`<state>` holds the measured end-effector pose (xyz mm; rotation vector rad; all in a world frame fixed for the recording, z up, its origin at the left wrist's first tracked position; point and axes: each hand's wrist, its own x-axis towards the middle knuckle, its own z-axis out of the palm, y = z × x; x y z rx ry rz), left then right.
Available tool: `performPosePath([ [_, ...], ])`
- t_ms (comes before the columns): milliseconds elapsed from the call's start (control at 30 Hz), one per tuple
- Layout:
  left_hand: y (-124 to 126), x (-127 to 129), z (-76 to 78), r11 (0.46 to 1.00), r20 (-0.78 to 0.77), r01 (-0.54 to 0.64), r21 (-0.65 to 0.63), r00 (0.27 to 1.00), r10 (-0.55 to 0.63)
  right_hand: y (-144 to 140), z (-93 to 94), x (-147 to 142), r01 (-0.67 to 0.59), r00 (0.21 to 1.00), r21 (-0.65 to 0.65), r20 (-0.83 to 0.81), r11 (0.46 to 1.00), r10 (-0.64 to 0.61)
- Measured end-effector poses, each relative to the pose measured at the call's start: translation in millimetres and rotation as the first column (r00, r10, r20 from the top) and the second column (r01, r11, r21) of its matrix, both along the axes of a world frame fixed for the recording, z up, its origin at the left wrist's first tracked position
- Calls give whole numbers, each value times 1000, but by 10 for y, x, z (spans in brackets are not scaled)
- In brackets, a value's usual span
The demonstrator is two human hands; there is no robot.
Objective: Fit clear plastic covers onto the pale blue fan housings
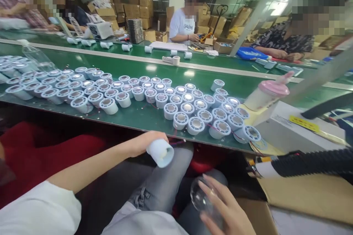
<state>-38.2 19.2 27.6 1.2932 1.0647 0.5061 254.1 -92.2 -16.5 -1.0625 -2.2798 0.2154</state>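
Observation:
My left hand is closed around a pale blue plastic housing, just off the bench's front edge. The housing's hollow mouth tilts down towards me, and thin dark wires trail beside it. Lower right, over my lap, my right hand has its fingers curved about a clear plastic dome. The dome is see-through, and its far side is hidden by my fingers. Rows of similar blue housings stand on the green bench in front, their slotted rings and silvery round centres facing up.
A pink-lidded cup stands right, behind a white box. A black corrugated hose reaches in above a cardboard box. A clear bottle leans at left. Co-workers sit across the green bench.

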Motion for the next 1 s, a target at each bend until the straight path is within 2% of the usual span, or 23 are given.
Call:
performPosePath([
  [67,-44,301,-118,969,29,205,-136,979,-203,73,30,-172,40,992,35,117,999,-43],
  [133,-52,521,-187,892,55,382,-240,923,-381,156,76,-308,133,971,60,192,989,-142],
  [167,-51,600,-199,854,34,456,-251,886,-463,193,92,-345,185,955,58,226,981,-193],
  [200,-48,660,-197,829,-23,517,-213,846,-533,223,100,-359,234,936,41,261,971,-237],
  [267,-50,738,-165,804,-229,595,-5,782,-580,249,89,-327,308,912,-63,302,949,-276],
  [333,-63,774,-122,756,-394,611,233,770,-502,234,59,-254,320,934,-249,245,914,-260],
  [367,-72,781,-108,737,-423,601,309,781,-459,218,46,-216,294,954,-354,171,888,-248],
  [433,-89,779,-108,738,-408,561,374,815,-412,183,37,-160,203,967,-527,-26,825,-255],
  [500,-95,767,-152,762,-345,491,423,865,-365,159,54,-140,113,929,-623,-209,774,-304],
  [567,-93,753,-237,771,-282,424,475,903,-323,149,87,-147,63,863,-665,-339,744,-376],
  [600,-92,746,-289,759,-261,413,504,910,-322,149,103,-154,58,826,-676,-381,735,-415],
  [700,-95,730,-451,675,-233,438,594,897,-377,154,128,-166,71,727,-699,-452,712,-517],
  [767,-98,722,-524,645,-211,444,622,888,-408,159,119,-159,62,675,-721,-480,691,-561],
  [833,-98,719,-543,657,-182,441,611,887,-425,165,97,-143,14,609,-756,-513,655,-605],
  [933,-99,723,-486,684,-122,476,553,858,-498,164,68,-115,-95,482,-796,-563,598,-671],
  [1000,-114,732,-435,728,-62,479,491,852,-519,147,65,-95,-146,463,-780,-598,609,-655],
])
